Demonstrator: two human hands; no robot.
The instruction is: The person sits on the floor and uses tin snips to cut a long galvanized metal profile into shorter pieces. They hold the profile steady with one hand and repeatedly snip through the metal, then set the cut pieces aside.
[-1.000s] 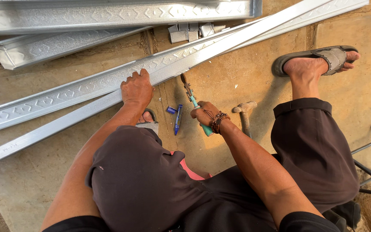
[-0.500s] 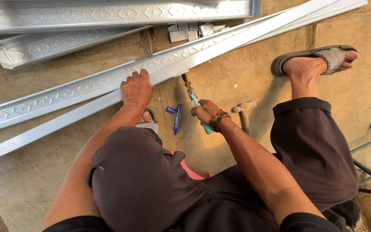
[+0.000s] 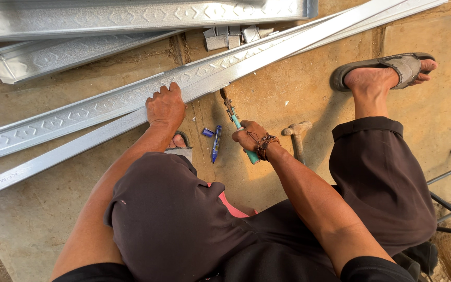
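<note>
The person crouches over a concrete floor (image 3: pixel 298 99), seen from above. The left hand (image 3: pixel 166 106) lies palm down just left of the frame's centre, fingers curled over the edge of a long embossed metal channel (image 3: pixel 79 117) that runs diagonally from the lower left to the upper right. The right hand (image 3: pixel 250 137), near the centre, is closed around the teal handles of a pair of snips (image 3: pixel 238 125); the tool's dark metal head points up toward the channel and meets its lower edge (whether the blades bite into the metal cannot be told). A beaded bracelet (image 3: pixel 265 147) sits at that wrist.

Between the two hands, on the floor, lie a blue marker (image 3: pixel 216 143) and its small blue cap (image 3: pixel 208 132), just apart from each other. A hammer (image 3: pixel 297 137) rests on the floor right of the right hand. A sandalled foot (image 3: pixel 387 73) is planted at the upper right. More metal channels (image 3: pixel 131 13) lie across the top of the frame, with small metal offcuts (image 3: pixel 230 36) beside them.
</note>
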